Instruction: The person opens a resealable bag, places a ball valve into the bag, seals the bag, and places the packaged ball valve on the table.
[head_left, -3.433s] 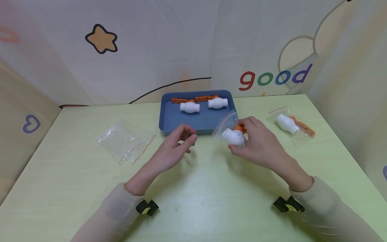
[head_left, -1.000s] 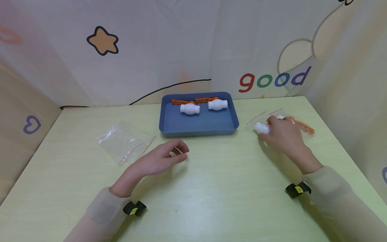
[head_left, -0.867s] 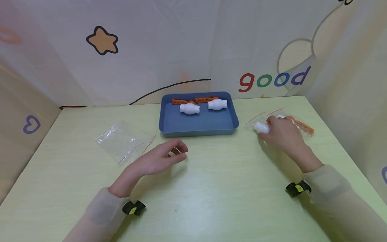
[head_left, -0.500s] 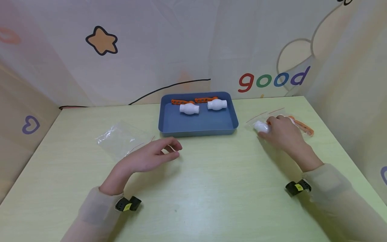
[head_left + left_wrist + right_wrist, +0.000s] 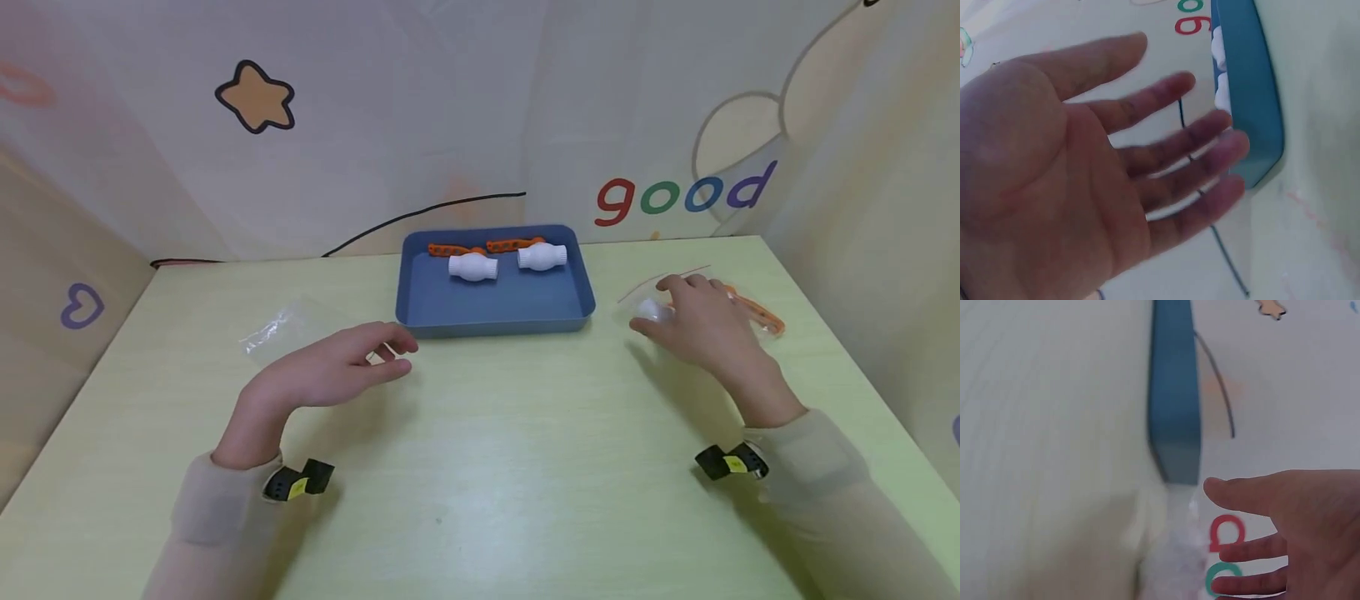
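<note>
My right hand [image 5: 708, 329] hovers over clear zip bags at the table's right, fingers spread and gripping nothing. Under it, one bag shows a white plastic valve body [image 5: 651, 311]; beside it lies another bag with an orange lever handle [image 5: 759, 315]. The hand hides much of both bags. My left hand [image 5: 322, 367] hangs above the table left of the tray, fingers loosely bent. Its palm, in the left wrist view, holds nothing. Inside the blue tray [image 5: 495, 327] lie two white valves [image 5: 473, 267] with orange handles [image 5: 512, 245].
Flat clear zip bags [image 5: 281, 329] lie on the left of the table, partly covered by my left hand. A printed curtain [image 5: 420, 117] hangs behind the table and along its sides. The tray stands near the back edge.
My right hand has carried a bagged valve from before the tray to the right, laid it beside the other bag, and released it. My left hand has drifted left over the flat bags.
</note>
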A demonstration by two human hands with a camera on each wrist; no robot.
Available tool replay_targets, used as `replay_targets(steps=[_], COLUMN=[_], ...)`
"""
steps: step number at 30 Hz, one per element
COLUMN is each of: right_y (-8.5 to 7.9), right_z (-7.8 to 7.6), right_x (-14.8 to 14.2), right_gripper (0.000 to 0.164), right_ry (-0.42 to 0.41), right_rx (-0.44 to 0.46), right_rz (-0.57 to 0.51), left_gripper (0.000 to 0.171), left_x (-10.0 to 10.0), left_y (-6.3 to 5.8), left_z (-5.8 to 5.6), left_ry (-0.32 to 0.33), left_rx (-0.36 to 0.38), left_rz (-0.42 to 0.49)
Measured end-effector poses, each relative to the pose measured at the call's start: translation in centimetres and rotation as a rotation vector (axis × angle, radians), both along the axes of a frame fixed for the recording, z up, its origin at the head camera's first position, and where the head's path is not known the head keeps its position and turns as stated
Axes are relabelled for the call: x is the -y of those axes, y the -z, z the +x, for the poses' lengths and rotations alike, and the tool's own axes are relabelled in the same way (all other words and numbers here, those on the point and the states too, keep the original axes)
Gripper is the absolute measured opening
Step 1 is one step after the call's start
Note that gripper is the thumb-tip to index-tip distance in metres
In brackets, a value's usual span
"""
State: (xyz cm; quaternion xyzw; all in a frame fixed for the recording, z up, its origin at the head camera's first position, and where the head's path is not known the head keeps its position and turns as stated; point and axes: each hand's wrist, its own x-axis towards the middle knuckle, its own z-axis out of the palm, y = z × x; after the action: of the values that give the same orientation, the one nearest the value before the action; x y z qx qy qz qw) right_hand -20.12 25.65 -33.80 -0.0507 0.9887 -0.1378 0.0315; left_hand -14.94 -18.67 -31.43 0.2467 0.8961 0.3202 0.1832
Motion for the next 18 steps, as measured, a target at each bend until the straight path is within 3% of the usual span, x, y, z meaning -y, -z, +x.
replay_targets(steps=[5, 18], right_y=[-1.0, -2.6], right_z=[0.9, 2.8], right_x=[1.4, 3.3], right_gripper=[0.067, 0.052], right_ry=[-0.040, -0.157], right_rx=[-0.020, -0.002], right_rz=[-0.073, -0.133], left_gripper=[0.037, 0.046], left_x=[0.8, 2.1], left_y=[-0.8, -0.3], left_z=[0.3, 0.1], left_ry=[-0.082, -0.155], left_rx=[-0.083, -0.126], left_rz=[-0.127, -0.259])
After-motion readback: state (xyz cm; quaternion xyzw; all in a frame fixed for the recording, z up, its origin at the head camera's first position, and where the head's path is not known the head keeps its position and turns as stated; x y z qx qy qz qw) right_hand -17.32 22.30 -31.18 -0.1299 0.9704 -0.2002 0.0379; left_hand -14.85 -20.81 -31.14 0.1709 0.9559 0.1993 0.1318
